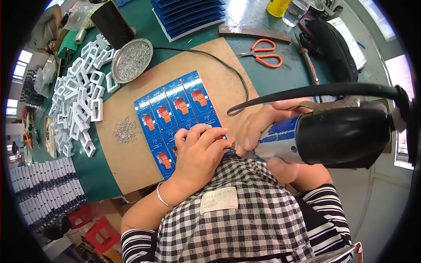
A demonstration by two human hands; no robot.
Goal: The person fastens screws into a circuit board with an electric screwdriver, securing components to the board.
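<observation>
Head cam: 1 blue board panel [169, 127], 1 power tool [342, 136], 1 scissors [255, 52]
Desk [98, 177]: green, brown sheet [118, 162] under the panel; pale floor [372, 219] off right
Power tool: nose points left, long axis pretty much left-right
Right grip [258, 127]: wrapped round it
Left grip [195, 158]: on panel's near-right part, can't tell if pinching

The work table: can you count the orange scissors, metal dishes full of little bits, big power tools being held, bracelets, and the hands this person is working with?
Orange scissors: 1
Metal dish: 1
Big power tool: 1
Bracelet: 1
Left hand and right hand: 2 hands
Total: 6
</observation>
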